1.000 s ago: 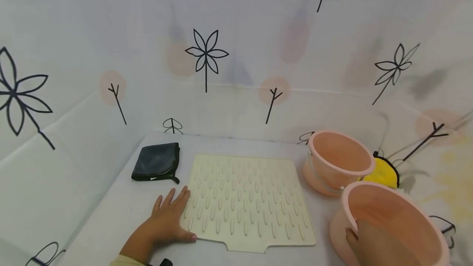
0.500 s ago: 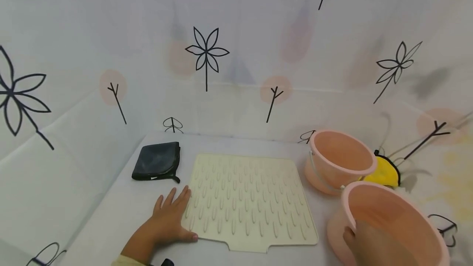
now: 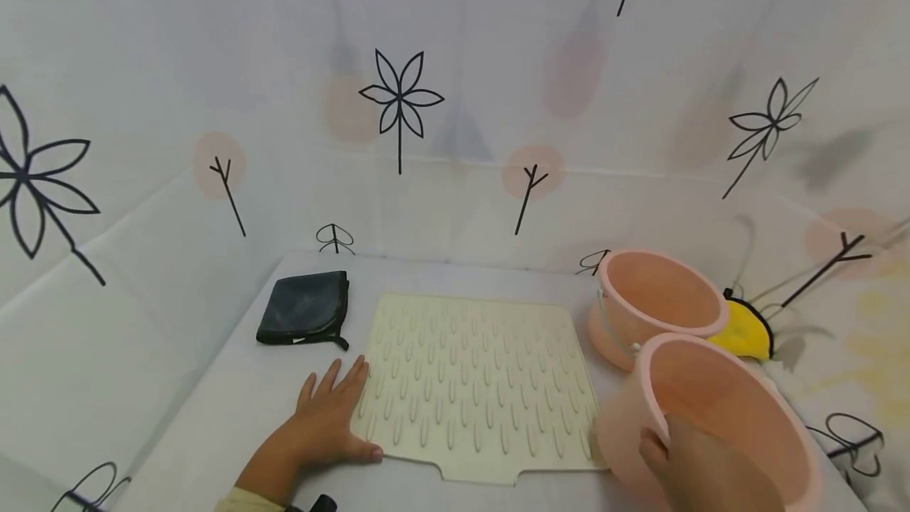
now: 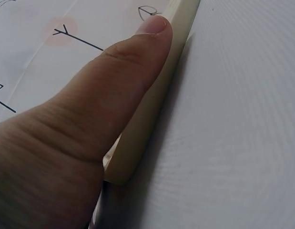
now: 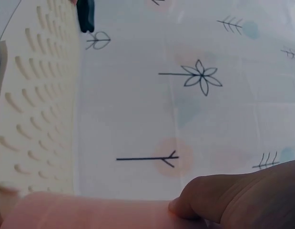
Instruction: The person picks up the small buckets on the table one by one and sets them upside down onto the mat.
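A cream mat (image 3: 476,385) with raised ridges lies flat on the white surface. Spread along its lower left edge is my left hand (image 3: 320,433), fingers straight; the left wrist view shows its thumb (image 4: 133,67) against the mat's edge (image 4: 142,124). My right hand (image 3: 711,464) grips the left rim of the nearer pink bucket (image 3: 633,425), fingers inside and thumb outside. That bucket leans a little and overlaps the mat's lower right corner in view. In the right wrist view the thumb (image 5: 204,198) lies on the pink bucket wall (image 5: 90,212).
Behind the held bucket stands a second pink bucket (image 3: 618,334) with a pale handle. A yellow item with black trim (image 3: 746,330) lies to its right. A dark folded pouch (image 3: 302,306) is at the back left. Patterned white cloth (image 3: 455,101) hangs behind.
The nearer bucket has moved left, up against the mat's right edge in view, with my right hand on its rim. My left hand stays at the mat's left edge.
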Motion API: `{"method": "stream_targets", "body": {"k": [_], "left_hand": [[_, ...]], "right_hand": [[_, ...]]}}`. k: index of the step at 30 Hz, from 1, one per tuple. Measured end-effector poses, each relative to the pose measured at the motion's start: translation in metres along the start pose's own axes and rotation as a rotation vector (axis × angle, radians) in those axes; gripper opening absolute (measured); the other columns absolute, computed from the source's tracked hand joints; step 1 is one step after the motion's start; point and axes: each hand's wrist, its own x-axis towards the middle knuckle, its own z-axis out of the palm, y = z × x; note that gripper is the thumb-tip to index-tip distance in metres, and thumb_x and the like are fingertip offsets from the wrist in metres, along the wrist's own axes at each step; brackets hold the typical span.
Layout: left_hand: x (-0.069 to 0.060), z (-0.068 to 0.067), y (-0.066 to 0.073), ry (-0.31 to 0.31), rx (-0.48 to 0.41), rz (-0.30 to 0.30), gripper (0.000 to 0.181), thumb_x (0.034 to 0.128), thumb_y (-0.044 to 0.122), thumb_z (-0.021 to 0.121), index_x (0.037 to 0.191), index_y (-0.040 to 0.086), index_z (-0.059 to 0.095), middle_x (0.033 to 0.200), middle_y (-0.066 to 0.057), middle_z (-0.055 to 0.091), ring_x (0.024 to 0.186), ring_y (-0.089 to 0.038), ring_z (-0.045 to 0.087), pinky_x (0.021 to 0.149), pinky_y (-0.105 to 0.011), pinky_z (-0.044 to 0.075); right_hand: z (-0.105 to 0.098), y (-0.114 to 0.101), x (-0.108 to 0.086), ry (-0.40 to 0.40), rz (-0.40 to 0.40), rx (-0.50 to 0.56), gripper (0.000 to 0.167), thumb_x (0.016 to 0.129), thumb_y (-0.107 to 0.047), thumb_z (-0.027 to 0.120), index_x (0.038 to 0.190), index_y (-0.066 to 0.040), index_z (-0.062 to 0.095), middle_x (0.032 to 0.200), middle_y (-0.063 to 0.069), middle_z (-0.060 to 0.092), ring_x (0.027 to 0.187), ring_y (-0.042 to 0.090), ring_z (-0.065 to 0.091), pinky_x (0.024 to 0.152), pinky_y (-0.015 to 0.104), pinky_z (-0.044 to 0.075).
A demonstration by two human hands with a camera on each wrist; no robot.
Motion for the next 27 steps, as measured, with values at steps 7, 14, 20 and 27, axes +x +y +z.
{"method": "stream_targets", "body": {"k": [7, 14, 20, 27], "left_hand": [[0.002, -0.001, 0.000, -0.003, 0.006, -0.002, 0.151, 0.0516, 0.093, 0.077, 0.167, 0.011, 0.025, 0.175, -0.008, 0.022, 0.160, -0.047, 0.010, 0.120, -0.074, 0.001], [0.002, -0.002, 0.001, -0.011, 0.003, -0.006, 0.151, 0.0511, 0.093, 0.077, 0.167, 0.011, 0.025, 0.175, -0.008, 0.022, 0.160, -0.047, 0.010, 0.120, -0.074, 0.002], [0.002, -0.003, 0.001, -0.018, 0.003, -0.018, 0.152, 0.0509, 0.093, 0.077, 0.167, 0.010, 0.024, 0.175, -0.008, 0.021, 0.160, -0.047, 0.009, 0.119, -0.075, 0.001], [0.002, -0.002, 0.000, -0.024, 0.013, -0.019, 0.153, 0.0508, 0.096, 0.074, 0.167, 0.010, 0.024, 0.175, -0.008, 0.021, 0.160, -0.048, 0.010, 0.119, -0.075, 0.002]], "right_hand": [[-0.010, -0.013, 0.003, -0.111, -0.026, 0.119, 0.031, 0.099, -0.031, 0.069, 0.088, -0.004, 0.060, 0.058, -0.001, 0.051, 0.055, 0.018, 0.051, 0.057, 0.032, 0.046], [-0.016, -0.027, 0.003, -0.153, -0.013, 0.205, 0.035, 0.102, -0.040, 0.062, 0.085, -0.009, 0.057, 0.060, -0.001, 0.052, 0.057, 0.016, 0.051, 0.057, 0.031, 0.042], [-0.019, -0.040, -0.001, -0.102, 0.014, 0.231, 0.041, 0.100, -0.043, 0.062, 0.075, -0.012, 0.054, 0.059, -0.001, 0.050, 0.056, 0.017, 0.048, 0.056, 0.032, 0.037], [-0.017, -0.053, -0.003, -0.045, 0.001, 0.259, 0.045, 0.100, -0.045, 0.063, 0.070, -0.014, 0.051, 0.057, -0.001, 0.047, 0.055, 0.016, 0.044, 0.054, 0.031, 0.034]]}}
